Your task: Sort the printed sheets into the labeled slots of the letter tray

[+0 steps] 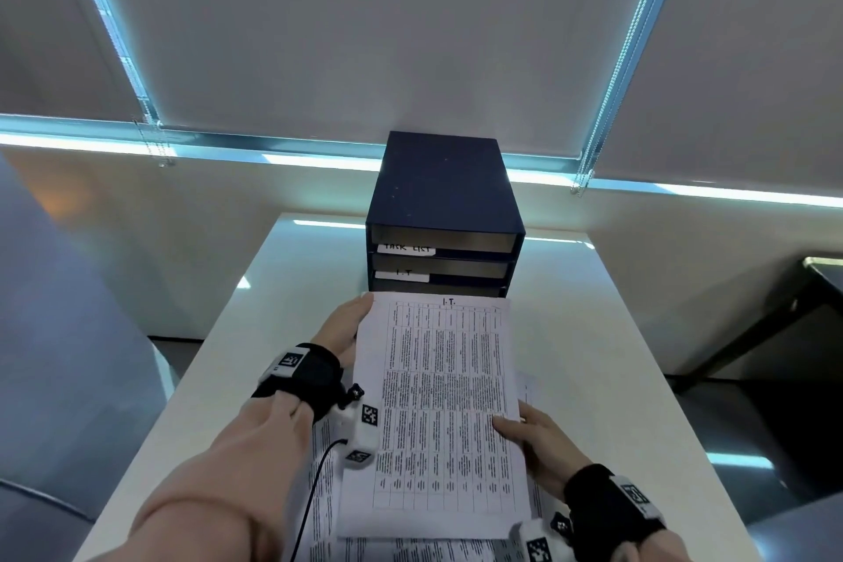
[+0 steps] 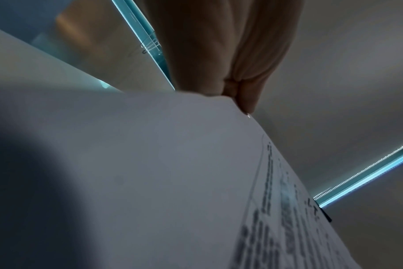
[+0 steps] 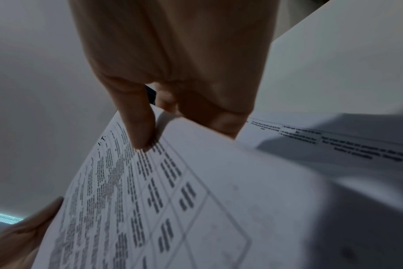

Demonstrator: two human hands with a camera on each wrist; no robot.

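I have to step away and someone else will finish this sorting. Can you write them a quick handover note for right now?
Left hand: holds the far left edge of the I.T. sheet.
Right hand: pinches its right edge, thumb on top.
The sheet is lifted, its top edge just in front of the letter tray, not yet in any slot.
Tray labels readable: TASK LIST label above, I.T. label below; the lower part of the tray is hidden by the sheet.
Done: cannot tell what is already filed.
Left: slide this sheet into the I.T. slot, then sort the loose sheets on the table.
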